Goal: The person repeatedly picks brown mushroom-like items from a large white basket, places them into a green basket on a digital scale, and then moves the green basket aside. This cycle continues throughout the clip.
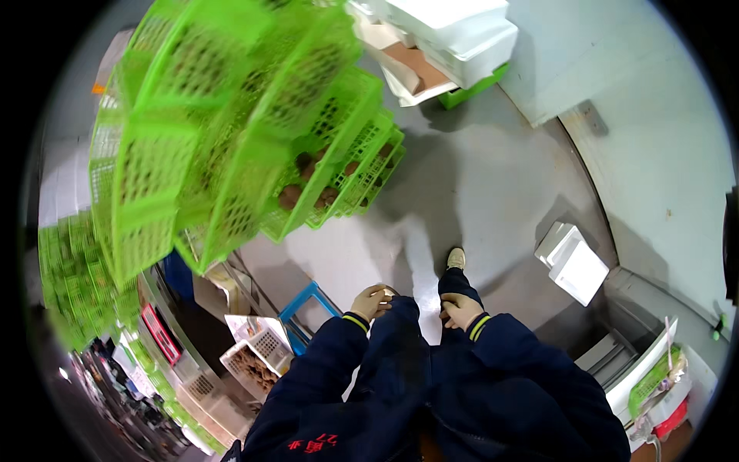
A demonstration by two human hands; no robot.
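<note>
My left hand (370, 302) hangs in front of my left thigh with its fingers curled in, and I see nothing in it. In front of the other thigh is my right hand (461, 311), its fingers also bent inward around nothing visible. Both hands look covered by pale gloves, below dark blue cuffs with yellow stripes. Ahead on the left rises a tall stack of bright green perforated plastic crates (231, 144); both hands are apart from it. Round brown items (290, 196), too blurred to name exactly, lie in the lower crates.
White foam boxes (462, 29) are piled ahead; another white box (568, 260) sits on the grey floor (496, 190) at right, near a pale wall (646, 144). A blue frame (309, 306) and a white basket of brown pieces (254, 361) stand to my left.
</note>
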